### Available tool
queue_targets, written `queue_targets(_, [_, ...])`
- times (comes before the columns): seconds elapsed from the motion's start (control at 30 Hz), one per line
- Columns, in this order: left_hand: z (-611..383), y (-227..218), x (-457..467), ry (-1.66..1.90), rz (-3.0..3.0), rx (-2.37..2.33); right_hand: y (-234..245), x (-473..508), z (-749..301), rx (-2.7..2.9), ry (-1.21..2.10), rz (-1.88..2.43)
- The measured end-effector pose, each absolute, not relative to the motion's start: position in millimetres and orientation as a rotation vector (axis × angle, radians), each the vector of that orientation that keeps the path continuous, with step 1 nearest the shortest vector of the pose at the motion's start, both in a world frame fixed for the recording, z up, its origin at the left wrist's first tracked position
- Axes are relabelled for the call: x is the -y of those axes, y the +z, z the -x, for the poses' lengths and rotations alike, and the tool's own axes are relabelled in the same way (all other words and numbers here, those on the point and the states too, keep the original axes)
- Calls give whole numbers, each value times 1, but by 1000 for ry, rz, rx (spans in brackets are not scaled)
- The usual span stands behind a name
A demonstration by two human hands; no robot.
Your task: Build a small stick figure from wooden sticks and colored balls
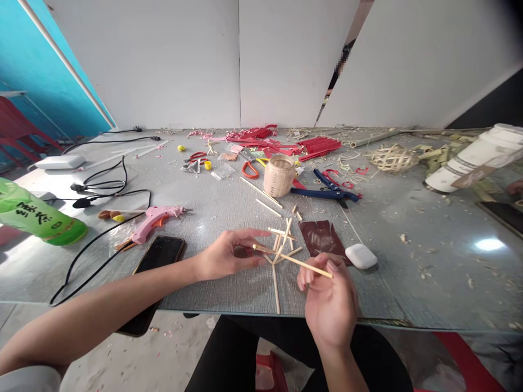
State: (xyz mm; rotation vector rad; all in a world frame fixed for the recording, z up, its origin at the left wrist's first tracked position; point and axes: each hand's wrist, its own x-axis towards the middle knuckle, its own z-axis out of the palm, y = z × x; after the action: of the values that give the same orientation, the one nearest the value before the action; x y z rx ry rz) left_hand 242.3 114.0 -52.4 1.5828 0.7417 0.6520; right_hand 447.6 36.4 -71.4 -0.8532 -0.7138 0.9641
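Note:
My right hand (pixel 330 299) pinches a thin wooden stick (pixel 306 265) near its right end. The stick slants up to the left, across the front of a small frame of joined wooden sticks (pixel 287 233). To the left of that frame is my left hand (pixel 232 253), its thumb and fingers spread apart. Its fingertips come close to the frame's left side; whether they touch it I cannot tell. One more loose stick (pixel 276 288) lies below the frame, towards the table edge. A piece of brown sandpaper (pixel 322 239) lies just behind my right hand.
Behind the frame stand a woven pot (pixel 279 175) and blue-handled cutters (pixel 327 190). A pink glue gun (pixel 157 222), black phone (pixel 159 261) and green bottle (pixel 44 215) are on the left. A white earbud case (pixel 361 256) and a tilted white cup (pixel 469 160) are rightward. Red strips (pixel 318 146) lie behind.

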Motion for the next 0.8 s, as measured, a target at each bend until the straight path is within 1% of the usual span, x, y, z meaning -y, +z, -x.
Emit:
queue_targets(0.17, [-241, -49, -113, 699, -1736, -747, -79, -40, -448, 782, 910, 906])
queue_targets(0.37, [-238, -46, -112, 779, -1926, -796, -84, -40, -449, 857, 982, 967])
queue_targets(0.8, [-238, -48, -110, 786, -1978, -725, -88, -39, -449, 934, 1010, 1036])
